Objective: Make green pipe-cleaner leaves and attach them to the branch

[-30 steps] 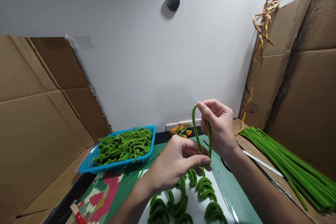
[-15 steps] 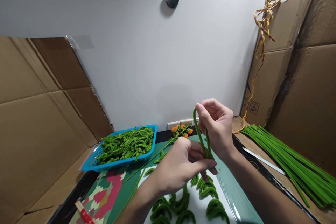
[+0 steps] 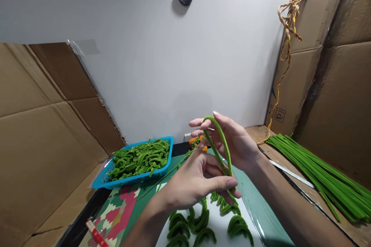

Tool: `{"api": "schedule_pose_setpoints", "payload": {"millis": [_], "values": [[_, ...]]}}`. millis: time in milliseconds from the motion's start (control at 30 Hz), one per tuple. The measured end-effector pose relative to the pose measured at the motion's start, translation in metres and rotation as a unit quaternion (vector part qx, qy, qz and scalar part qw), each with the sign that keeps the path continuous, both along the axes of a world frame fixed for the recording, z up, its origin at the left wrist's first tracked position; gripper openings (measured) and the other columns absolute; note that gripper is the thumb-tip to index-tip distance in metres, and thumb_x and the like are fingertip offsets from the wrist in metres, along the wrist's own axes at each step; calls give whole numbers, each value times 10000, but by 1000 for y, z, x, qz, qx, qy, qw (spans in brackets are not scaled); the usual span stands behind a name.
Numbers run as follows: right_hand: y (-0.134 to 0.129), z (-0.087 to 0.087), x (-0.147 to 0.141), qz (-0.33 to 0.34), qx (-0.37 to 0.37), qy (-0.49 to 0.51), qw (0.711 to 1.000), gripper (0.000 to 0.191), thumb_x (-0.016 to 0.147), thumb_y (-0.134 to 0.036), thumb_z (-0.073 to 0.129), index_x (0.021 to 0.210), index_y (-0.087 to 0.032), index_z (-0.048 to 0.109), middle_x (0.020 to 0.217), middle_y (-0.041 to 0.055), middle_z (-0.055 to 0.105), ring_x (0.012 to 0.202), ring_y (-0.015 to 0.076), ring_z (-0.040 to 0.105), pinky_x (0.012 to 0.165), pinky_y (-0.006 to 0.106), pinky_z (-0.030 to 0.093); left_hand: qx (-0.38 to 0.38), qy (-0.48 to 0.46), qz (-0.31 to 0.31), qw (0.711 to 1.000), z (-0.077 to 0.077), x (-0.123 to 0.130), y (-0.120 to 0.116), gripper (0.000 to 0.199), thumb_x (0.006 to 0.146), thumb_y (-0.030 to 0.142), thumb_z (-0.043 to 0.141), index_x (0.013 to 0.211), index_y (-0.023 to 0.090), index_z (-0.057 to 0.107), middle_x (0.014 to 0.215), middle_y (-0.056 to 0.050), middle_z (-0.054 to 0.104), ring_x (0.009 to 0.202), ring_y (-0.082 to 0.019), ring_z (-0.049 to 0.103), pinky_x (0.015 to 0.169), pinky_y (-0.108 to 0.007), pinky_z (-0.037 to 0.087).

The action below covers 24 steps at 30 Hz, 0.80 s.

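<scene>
Left hand (image 3: pixel 199 183): my thumb and fingers pinch the bent green fuzzy stem (image 3: pixel 225 144) near its ends, both strands together. Right hand (image 3: pixel 239 144): fingers spread, thumb apart, index fingertip at the top of the loop, no grip. Loop stands up tilted, in view over the far edge of the white sheet (image 3: pixel 222 228). Curled green pieces (image 3: pixel 239 227) sit on that sheet, some near its right edge, others further left. Sheet is on the green mat (image 3: pixel 251 188), mat on the table (image 3: pixel 87 216).

Blue basket (image 3: pixel 172 154) full of green curls (image 3: pixel 142 156) at the table's far left corner. Orange flowers (image 3: pixel 193 141) at the far edge, partly behind my right fingers. Long green stems (image 3: pixel 321 181) bundled past the right edge, metal strip (image 3: pixel 295 175) alongside. Camouflage-patterned sheet (image 3: pixel 116 212) by the left edge, red-wrapped stick (image 3: pixel 98 234) on it.

Writing: printed box symbols (image 3: pixel 279 114) low on the right cardboard (image 3: pixel 342 104), too small to read.
</scene>
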State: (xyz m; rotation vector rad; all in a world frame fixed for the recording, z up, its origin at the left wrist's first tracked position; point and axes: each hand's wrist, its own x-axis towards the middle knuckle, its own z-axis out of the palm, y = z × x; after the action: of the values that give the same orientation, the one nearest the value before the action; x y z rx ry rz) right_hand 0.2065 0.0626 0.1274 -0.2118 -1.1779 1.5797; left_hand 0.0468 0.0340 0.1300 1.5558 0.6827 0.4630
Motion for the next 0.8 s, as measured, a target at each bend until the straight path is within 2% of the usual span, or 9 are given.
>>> {"api": "schedule_pose_setpoints", "payload": {"millis": [100,167,333,533,667,800], "values": [[1,-1,1,-19,0,-6,1000,285,955,-501,745,987,-239,852,959,32,819,803,140,746,802,278,630,-23,-20,-9,1000,-1,-1,0,262,854,358,888,852,112,796,874,-141,841,666,-203,794,693,-300,654],[2,-2,2,-30,0,-8,1000,287,942,-492,769,994,-223,857,901,35,819,800,144,758,835,282,636,-30,-19,-18,999,-3,-2,2,241,870,339,874,861,109,802,893,-144,843,686,-203,801,714,-298,659],[9,-4,6,-50,-8,-37,998,418,926,-599,759,1001,-201,861,1028,92,844,954,181,793,937,319,627,-34,-8,-18,999,-4,-7,8,248,899,343,848,898,95,823,924,-160,849,703,-215,812,720,-303,665],[19,-7,12,-44,-30,-39,998,281,918,-427,817,997,-160,860,1054,104,848,951,161,802,935,265,637,-31,-13,-26,999,-6,-9,11,250,891,348,863,883,101,822,929,-154,852,696,-198,812,717,-281,665],[23,-8,13,-55,-46,-28,997,253,883,-391,854,967,-152,855,1082,110,847,911,163,813,916,267,660,-32,-26,-29,999,-9,-8,14,275,896,372,859,880,100,818,945,-163,852,745,-203,818,747,-296,673],[25,-10,11,-77,-45,-6,996,243,854,-376,886,913,-143,848,1098,114,843,924,153,815,951,243,647,-34,-34,-20,999,-10,-9,15,288,890,385,865,959,108,833,973,-164,854,796,-223,830,785,-317,678]]}}
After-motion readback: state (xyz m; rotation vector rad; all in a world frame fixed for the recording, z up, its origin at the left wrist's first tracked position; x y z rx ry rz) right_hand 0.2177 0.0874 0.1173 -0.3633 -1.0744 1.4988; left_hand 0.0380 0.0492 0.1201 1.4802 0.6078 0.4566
